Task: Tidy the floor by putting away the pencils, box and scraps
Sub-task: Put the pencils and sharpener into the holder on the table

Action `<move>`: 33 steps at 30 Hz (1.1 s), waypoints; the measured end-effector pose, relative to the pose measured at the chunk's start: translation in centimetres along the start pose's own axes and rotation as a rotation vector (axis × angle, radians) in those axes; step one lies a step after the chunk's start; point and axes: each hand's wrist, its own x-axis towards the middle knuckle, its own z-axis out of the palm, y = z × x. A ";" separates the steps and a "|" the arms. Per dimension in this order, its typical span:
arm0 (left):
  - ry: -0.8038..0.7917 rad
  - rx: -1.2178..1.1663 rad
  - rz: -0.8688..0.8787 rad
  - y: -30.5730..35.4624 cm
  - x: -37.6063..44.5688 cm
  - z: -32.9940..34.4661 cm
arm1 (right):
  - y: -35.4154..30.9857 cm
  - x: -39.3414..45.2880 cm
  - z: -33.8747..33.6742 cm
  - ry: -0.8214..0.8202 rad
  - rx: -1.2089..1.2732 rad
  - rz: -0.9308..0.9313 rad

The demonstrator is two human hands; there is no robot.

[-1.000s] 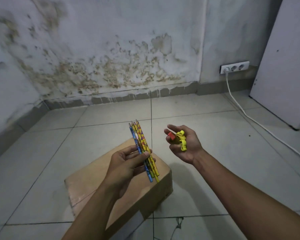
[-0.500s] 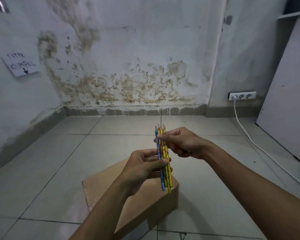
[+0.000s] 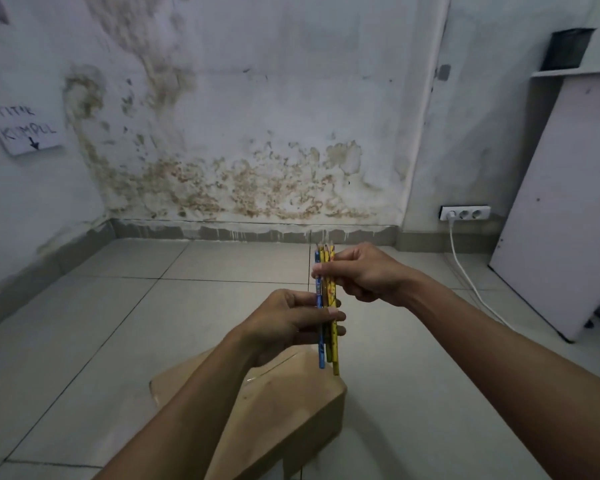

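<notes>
Several pencils (image 3: 326,292), blue and yellow, stand upright in a bundle in front of me. My left hand (image 3: 288,323) grips the bundle around its lower middle. My right hand (image 3: 364,275) pinches the bundle near the tips from the right side; what lies in its palm is hidden. Below my hands a closed brown cardboard box (image 3: 281,407) sits on the tiled floor, partly covered by my left forearm.
A stained wall rises ahead, with a handwritten paper note (image 3: 25,131) on the left wall. A socket strip (image 3: 465,213) with a white cable (image 3: 465,271) is at the right. A white board (image 3: 565,209) leans at the far right under a shelf holding a dark container (image 3: 567,48).
One second ago my right hand was open, showing yellow and red scraps. It has closed and moved left onto the pencil tips. My view has tilted upward.
</notes>
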 end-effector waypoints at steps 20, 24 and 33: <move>-0.099 0.137 0.058 12.2 3.8 -0.6 | -10.8 2.0 -6.9 0.028 -0.048 -0.004; -0.114 0.112 0.051 16.8 3.6 0.6 | -14.8 1.7 -9.0 0.043 -0.030 0.018; -0.116 0.078 -0.012 32.4 1.9 4.4 | -28.5 -0.2 -15.9 0.080 0.056 0.074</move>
